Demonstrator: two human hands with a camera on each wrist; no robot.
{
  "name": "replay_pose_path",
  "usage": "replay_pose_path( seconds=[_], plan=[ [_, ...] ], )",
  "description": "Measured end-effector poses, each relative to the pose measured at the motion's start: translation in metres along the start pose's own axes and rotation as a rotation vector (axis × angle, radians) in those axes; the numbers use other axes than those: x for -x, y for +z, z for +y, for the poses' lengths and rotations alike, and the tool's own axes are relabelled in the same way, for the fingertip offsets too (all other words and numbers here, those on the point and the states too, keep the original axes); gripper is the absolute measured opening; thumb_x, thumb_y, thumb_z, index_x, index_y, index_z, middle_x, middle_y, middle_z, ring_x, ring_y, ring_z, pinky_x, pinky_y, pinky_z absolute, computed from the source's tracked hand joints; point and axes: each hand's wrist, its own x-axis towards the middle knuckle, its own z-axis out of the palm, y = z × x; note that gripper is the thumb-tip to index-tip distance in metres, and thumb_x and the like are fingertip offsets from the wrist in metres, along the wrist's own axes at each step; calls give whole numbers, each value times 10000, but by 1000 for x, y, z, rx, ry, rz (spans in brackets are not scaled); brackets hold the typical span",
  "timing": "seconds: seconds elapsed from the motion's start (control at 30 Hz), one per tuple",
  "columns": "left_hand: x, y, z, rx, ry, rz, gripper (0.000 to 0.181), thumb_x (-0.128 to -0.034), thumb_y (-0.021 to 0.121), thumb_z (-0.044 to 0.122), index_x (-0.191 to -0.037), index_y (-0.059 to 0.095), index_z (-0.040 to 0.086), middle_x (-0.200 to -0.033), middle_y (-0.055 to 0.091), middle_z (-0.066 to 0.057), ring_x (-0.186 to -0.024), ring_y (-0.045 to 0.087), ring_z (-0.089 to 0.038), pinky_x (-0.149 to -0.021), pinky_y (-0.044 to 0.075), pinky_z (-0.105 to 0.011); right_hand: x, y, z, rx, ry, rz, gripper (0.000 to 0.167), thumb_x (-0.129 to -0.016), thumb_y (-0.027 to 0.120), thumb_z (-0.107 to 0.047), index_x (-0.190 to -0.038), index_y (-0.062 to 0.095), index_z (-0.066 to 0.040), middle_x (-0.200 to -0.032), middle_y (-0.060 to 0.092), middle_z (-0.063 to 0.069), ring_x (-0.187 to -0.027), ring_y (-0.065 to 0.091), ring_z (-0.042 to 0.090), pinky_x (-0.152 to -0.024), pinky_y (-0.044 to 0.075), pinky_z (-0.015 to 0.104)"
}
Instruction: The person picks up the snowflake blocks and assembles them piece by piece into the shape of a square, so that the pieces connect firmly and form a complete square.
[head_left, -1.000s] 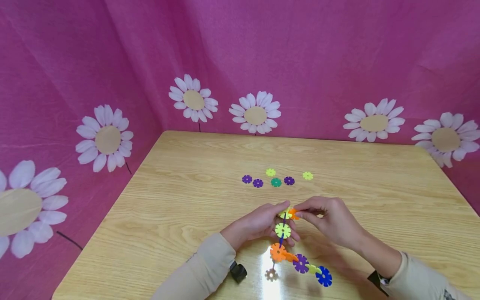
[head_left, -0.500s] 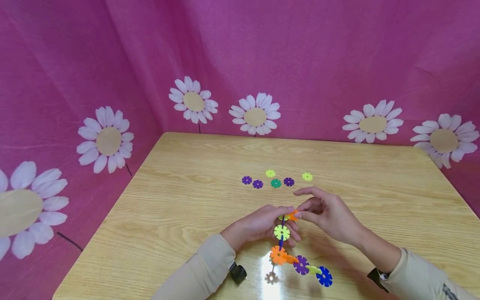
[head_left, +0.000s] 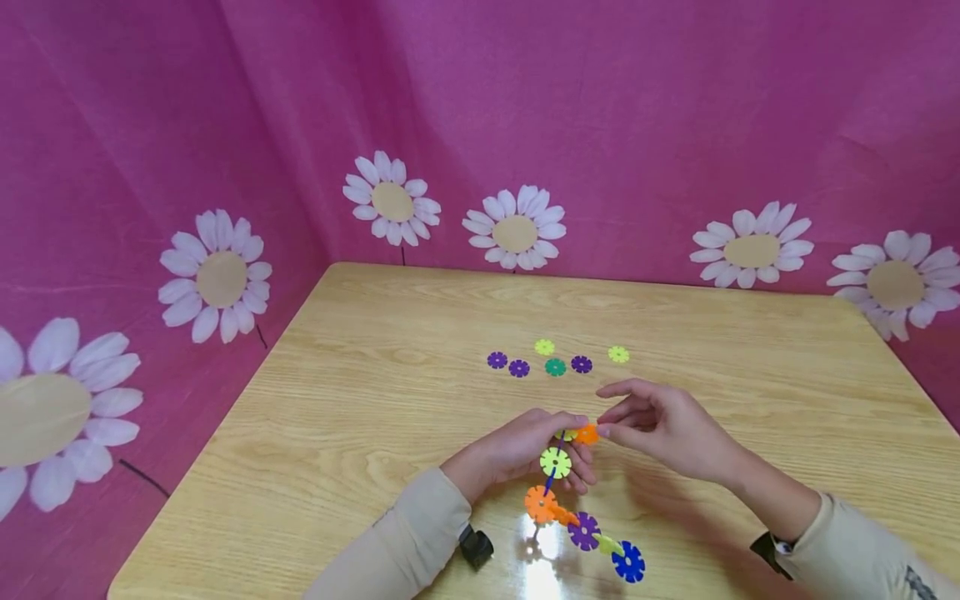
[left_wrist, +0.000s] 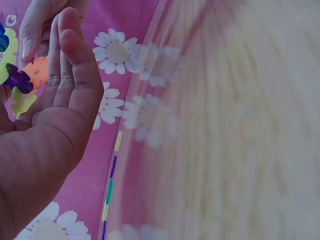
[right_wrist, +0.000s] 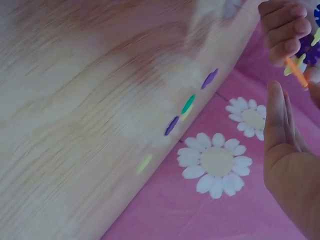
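A chain of notched discs hangs from my left hand [head_left: 528, 442], whose thumb and fingers grip its top yellow disc [head_left: 564, 435]. Below come a yellow disc [head_left: 556, 462], an orange one [head_left: 540, 504], a purple one [head_left: 583, 531] and a blue one [head_left: 628, 562], with others edge-on between. An orange disc [head_left: 587, 434] sticks out rightward at the top. Beside it is my right hand [head_left: 671, 429], thumb tip at its edge and fingers loosely bent. In the right wrist view, the right hand's straight fingers [right_wrist: 275, 115] stand slightly apart from the orange disc [right_wrist: 297, 73].
Loose discs lie mid-table beyond the hands: purple ones [head_left: 519, 368], yellow ones [head_left: 618, 354] and a green one [head_left: 555, 367]. A pink cloth with white flowers [head_left: 514, 233] stands behind and left of the wooden table [head_left: 375, 333]. Black wrist devices [head_left: 476, 547] show at both sleeves.
My right fingers have loosened from the orange disc, and that hand has shifted slightly right. The lower part of the chain has swung a little left. My left hand keeps its grip.
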Motion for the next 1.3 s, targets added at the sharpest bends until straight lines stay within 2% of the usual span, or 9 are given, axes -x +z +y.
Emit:
replay_pose_path(
  seconds=[0.17,0.33,0.5,0.7,0.83,1.0,1.3],
  plan=[
    [1,2,1,4,-23,17,495,-1009,500,431,-918,671,-24,-796,749,-105,-685,723,-191,-720,615,-327,-1,-6,13,70,0,-20,324,-944,703,-237,-1183,665,-21,-951,756,14,-819,717,110,-703,586,238],
    [2,3,2,0,-39,31,475,-1018,491,422,-889,661,-2,-787,747,-106,-673,719,-189,-716,613,-327,-9,-13,36,241,14,-17,324,-961,678,-292,-1126,702,-14,-905,752,5,-769,695,86,-668,568,225],
    [3,2,0,-3,-72,29,512,-1010,489,469,-890,666,4,-813,754,-103,-680,719,-174,-689,604,-294,-22,-22,55,379,104,-11,282,-931,707,-229,-1108,709,-9,-929,749,60,-783,686,130,-674,579,269],
    [3,2,-2,15,-89,21,549,-998,500,488,-889,677,-20,-828,757,-116,-673,710,-157,-632,579,-256,-41,-36,71,474,223,0,325,-913,712,-214,-1118,678,36,-911,734,119,-774,671,194,-649,558,339],
    [2,0,1,13,-76,29,545,-997,505,488,-884,672,-18,-828,756,-117,-670,706,-158,-626,577,-253,-60,-47,76,520,259,12,375,-916,705,-244,-1135,657,56,-909,723,150,-765,657,221,-669,542,383],
    [2,-3,1,10,-79,25,547,-1001,503,480,-902,673,-30,-824,755,-110,-673,706,-159,-630,581,-255,-78,-50,82,566,283,-19,440,-918,705,-280,-1169,637,75,-924,722,176,-778,662,237,-673,539,401],
    [2,-4,1,20,-86,23,579,-1001,501,477,-951,672,-74,-814,749,-105,-671,705,-161,-634,595,-277,-95,-46,89,598,311,-66,516,-927,701,-311,-1268,593,61,-945,698,177,-788,612,235,-709,522,413]
  ],
)
